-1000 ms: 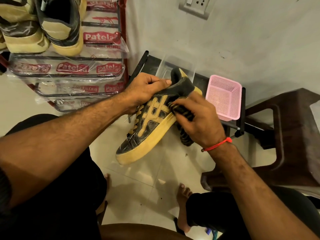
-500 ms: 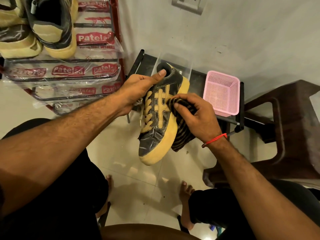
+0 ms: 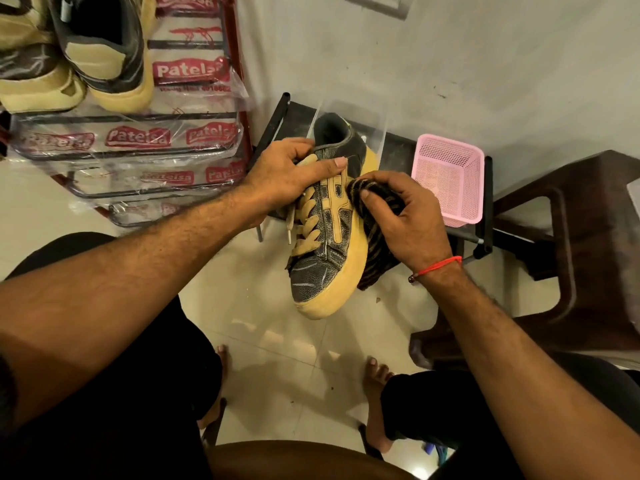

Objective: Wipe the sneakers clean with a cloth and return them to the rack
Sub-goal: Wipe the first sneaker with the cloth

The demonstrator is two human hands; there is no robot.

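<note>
A dark grey sneaker [image 3: 323,268] with a tan sole, tan laces and tan stripes hangs in the air over the tiled floor, toe toward me. My left hand [image 3: 287,174] grips it across the laces and collar, thumb stretched over the upper. My right hand [image 3: 401,220] holds a dark striped cloth [image 3: 375,258] bunched against the sneaker's right side by the stripes. At the upper left, the shoe rack [image 3: 135,154] wrapped in printed plastic carries other tan-soled sneakers [image 3: 104,64] on its top shelf.
A low black stand [image 3: 287,116] sits against the wall behind the sneaker, with a pink mesh basket [image 3: 446,185] on it. A dark brown plastic stool [image 3: 571,244] stands at the right. My knees and bare feet [image 3: 375,375] are below.
The sneaker has swung from lying diagonally to pointing toe toward me. My left hand has shifted onto the laces and my right hand with the cloth has moved along the shoe's side.
</note>
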